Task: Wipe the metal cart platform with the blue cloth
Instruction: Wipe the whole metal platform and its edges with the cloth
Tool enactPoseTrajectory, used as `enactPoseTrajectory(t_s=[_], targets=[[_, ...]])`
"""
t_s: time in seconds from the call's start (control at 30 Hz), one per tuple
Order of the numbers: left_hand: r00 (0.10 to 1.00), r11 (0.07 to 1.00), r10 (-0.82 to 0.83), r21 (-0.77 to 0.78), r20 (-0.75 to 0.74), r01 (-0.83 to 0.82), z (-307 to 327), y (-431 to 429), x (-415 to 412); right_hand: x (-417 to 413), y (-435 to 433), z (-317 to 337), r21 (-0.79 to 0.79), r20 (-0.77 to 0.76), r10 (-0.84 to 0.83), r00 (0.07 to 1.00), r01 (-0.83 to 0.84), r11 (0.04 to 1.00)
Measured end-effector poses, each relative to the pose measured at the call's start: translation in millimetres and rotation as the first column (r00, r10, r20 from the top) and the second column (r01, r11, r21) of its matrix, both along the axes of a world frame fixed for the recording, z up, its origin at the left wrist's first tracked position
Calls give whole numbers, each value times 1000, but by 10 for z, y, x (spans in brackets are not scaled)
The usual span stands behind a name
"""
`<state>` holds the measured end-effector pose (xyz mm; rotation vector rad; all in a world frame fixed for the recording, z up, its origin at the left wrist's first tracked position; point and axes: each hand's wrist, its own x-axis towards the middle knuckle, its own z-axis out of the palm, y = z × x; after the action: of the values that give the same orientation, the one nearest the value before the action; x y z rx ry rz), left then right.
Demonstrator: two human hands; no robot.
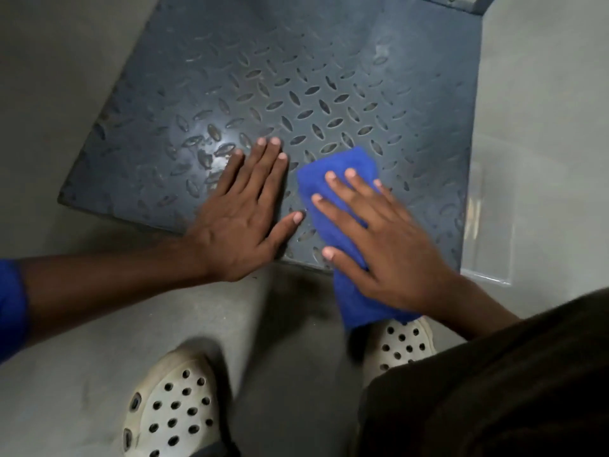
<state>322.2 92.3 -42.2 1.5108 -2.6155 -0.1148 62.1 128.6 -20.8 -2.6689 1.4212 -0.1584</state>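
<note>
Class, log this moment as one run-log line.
left hand: flat on cart platform, empty | right hand: flat, pressing blue cloth onto platform near edge | cloth overhangs edge

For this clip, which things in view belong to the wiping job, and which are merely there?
Part of the job:
- blue cloth, flat on the platform, its near end hanging past the edge
- metal cart platform
- right hand, fingers spread, pressing the cloth
- left hand, flat on the platform beside the cloth

Merely there:
- clear plastic sheet on the floor
- perforated white clogs
- grey floor
</note>
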Motion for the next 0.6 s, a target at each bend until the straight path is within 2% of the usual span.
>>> enactPoseTrajectory(t_s=[0.07,0.1,0.17,0.23,0.27,0.3,0.4,0.47,0.53,0.6], targets=[[999,999,-32,-1,-25,32,10,-10,56,-104,-26,32,-12,32,46,998,-46,999],[999,999,-42,3,-17,42,13,-12,83,-218,-127,6,-19,48,8,999,-7,1000],[999,999,-38,-6,12,38,12,10,90,-442,-420,-59,-41,84,-181,980,185,982],[1000,999,-18,-30,24,19,-5,13,22,-475,-622,-92,-73,97,-391,915,399,914],[1000,999,-12,-30,18,13,-11,-22,-24,-399,-632,-100,-79,90,-436,896,442,893],[1000,1000,-13,-17,11,13,-10,-87,-69,-293,-584,-102,-77,84,-414,906,421,904],[1000,999,-16,36,-26,17,39,-418,-181,-64,-266,-47,-62,49,-191,980,194,979],[998,998,12,59,-56,-9,71,-642,-281,-178,-215,-53,-59,60,-130,990,133,989],[995,995,72,72,-70,-67,96,-797,-455,-382,-403,-106,-85,111,-212,971,222,971],[987,987,142,91,-68,-136,109,-891,-693,-592,-745,-169,-141,168,-378,910,402,905]])
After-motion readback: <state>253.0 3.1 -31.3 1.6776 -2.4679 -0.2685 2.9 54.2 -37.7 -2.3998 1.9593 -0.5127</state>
